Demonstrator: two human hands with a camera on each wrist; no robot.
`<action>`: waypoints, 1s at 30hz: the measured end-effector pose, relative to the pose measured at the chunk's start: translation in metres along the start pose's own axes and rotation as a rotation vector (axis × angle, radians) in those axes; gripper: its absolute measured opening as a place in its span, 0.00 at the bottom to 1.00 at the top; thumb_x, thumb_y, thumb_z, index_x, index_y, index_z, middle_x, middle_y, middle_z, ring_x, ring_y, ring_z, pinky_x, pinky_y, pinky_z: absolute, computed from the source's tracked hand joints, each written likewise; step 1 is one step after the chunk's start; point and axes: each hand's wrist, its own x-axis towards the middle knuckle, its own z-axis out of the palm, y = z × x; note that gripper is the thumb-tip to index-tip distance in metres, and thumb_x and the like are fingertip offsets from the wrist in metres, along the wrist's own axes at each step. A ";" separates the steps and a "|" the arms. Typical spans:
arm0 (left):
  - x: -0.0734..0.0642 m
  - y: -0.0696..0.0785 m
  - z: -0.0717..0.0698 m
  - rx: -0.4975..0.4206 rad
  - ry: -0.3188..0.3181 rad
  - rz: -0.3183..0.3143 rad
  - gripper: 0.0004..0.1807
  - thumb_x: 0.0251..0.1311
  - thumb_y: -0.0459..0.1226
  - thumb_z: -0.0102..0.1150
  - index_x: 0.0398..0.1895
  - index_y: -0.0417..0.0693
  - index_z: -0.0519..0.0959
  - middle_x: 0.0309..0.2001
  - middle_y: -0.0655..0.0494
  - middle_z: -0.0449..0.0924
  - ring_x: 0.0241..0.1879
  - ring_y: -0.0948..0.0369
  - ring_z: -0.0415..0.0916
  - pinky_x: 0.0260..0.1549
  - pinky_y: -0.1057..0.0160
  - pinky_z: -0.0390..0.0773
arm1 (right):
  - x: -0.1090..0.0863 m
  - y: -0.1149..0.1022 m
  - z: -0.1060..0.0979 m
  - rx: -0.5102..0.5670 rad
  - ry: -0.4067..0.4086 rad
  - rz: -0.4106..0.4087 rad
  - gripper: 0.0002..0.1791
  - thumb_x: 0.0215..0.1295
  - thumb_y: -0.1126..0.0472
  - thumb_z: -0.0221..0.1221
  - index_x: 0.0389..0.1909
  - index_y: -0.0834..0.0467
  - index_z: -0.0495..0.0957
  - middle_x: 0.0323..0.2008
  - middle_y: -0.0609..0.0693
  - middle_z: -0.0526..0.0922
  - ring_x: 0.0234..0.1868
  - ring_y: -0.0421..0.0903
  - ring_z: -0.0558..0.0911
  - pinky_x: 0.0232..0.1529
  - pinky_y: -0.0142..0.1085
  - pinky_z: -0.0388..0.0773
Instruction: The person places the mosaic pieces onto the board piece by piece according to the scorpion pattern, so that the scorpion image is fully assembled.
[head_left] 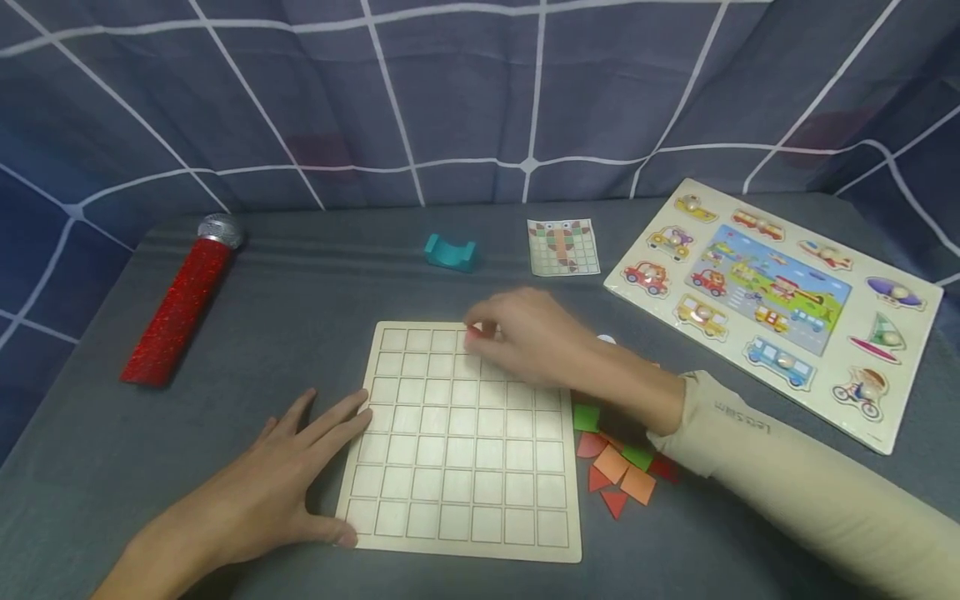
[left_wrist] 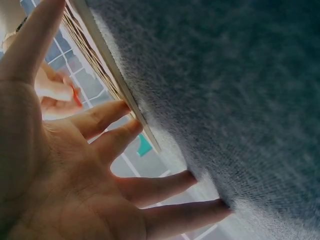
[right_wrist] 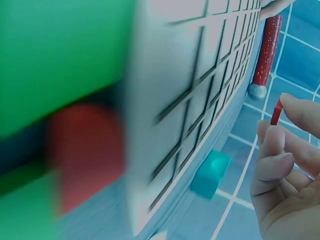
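Note:
A pale wooden grid board (head_left: 465, 433) lies on the grey table, its squares bare in the head view. My right hand (head_left: 532, 337) is over the board's far edge and pinches a small red tile (right_wrist: 276, 113) between thumb and finger; the tile's full shape is hidden. My left hand (head_left: 277, 483) is spread at the board's left side, its thumb and two fingertips touching the edge. In the left wrist view the other fingertips rest on the table. Loose orange, green and red tiles (head_left: 612, 463) lie right of the board, partly under my right forearm.
A small printed pattern card (head_left: 564, 247) and a teal curved block (head_left: 450, 253) lie beyond the board. A vehicle peg puzzle (head_left: 776, 292) is at the right. A red microphone (head_left: 180, 304) with a silver head lies at the left. A checked curtain (head_left: 465, 92) hangs behind.

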 end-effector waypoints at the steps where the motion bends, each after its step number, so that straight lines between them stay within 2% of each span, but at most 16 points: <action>1: 0.000 0.000 0.000 0.000 0.000 -0.002 0.64 0.31 0.76 0.61 0.76 0.57 0.61 0.77 0.59 0.49 0.70 0.28 0.45 0.50 0.20 0.57 | 0.006 -0.003 0.002 0.012 -0.010 -0.001 0.11 0.67 0.60 0.61 0.45 0.60 0.85 0.34 0.45 0.85 0.35 0.41 0.80 0.40 0.36 0.77; 4: 0.000 0.000 -0.001 0.008 0.004 -0.006 0.64 0.30 0.76 0.60 0.75 0.57 0.61 0.77 0.59 0.50 0.70 0.29 0.46 0.50 0.20 0.57 | 0.023 -0.012 0.007 0.026 -0.038 -0.013 0.09 0.67 0.60 0.61 0.43 0.58 0.85 0.33 0.44 0.84 0.33 0.40 0.80 0.39 0.34 0.76; 10: 0.000 -0.001 -0.001 0.017 0.006 -0.008 0.64 0.30 0.77 0.60 0.75 0.57 0.61 0.77 0.60 0.49 0.70 0.29 0.46 0.50 0.20 0.58 | 0.047 -0.024 0.018 -0.006 -0.085 -0.046 0.04 0.66 0.62 0.61 0.35 0.56 0.84 0.25 0.43 0.80 0.24 0.38 0.74 0.29 0.30 0.71; 17: -0.002 -0.002 0.004 0.019 0.039 0.029 0.63 0.32 0.76 0.60 0.75 0.56 0.61 0.77 0.61 0.49 0.69 0.30 0.48 0.50 0.21 0.58 | 0.062 -0.026 0.028 -0.054 -0.132 -0.013 0.09 0.64 0.63 0.61 0.24 0.55 0.80 0.18 0.44 0.72 0.20 0.38 0.67 0.23 0.30 0.64; 22: -0.002 -0.002 0.005 0.019 0.047 0.026 0.63 0.31 0.76 0.61 0.74 0.56 0.62 0.77 0.61 0.50 0.69 0.29 0.48 0.49 0.21 0.59 | 0.069 -0.025 0.033 -0.066 -0.196 0.030 0.03 0.65 0.62 0.62 0.34 0.57 0.83 0.25 0.44 0.78 0.24 0.40 0.74 0.27 0.30 0.71; 25: -0.001 -0.001 0.005 0.016 0.043 0.021 0.64 0.30 0.76 0.60 0.75 0.57 0.62 0.77 0.61 0.50 0.69 0.29 0.48 0.49 0.21 0.59 | 0.070 -0.025 0.036 -0.061 -0.217 0.060 0.06 0.66 0.61 0.62 0.39 0.57 0.84 0.30 0.45 0.82 0.28 0.41 0.78 0.31 0.32 0.75; 30: -0.001 -0.002 0.004 0.020 0.051 0.025 0.64 0.30 0.77 0.59 0.74 0.56 0.63 0.77 0.61 0.50 0.69 0.29 0.49 0.49 0.21 0.59 | 0.072 -0.023 0.038 -0.053 -0.214 0.076 0.09 0.67 0.58 0.63 0.43 0.58 0.84 0.34 0.46 0.84 0.31 0.41 0.79 0.36 0.32 0.77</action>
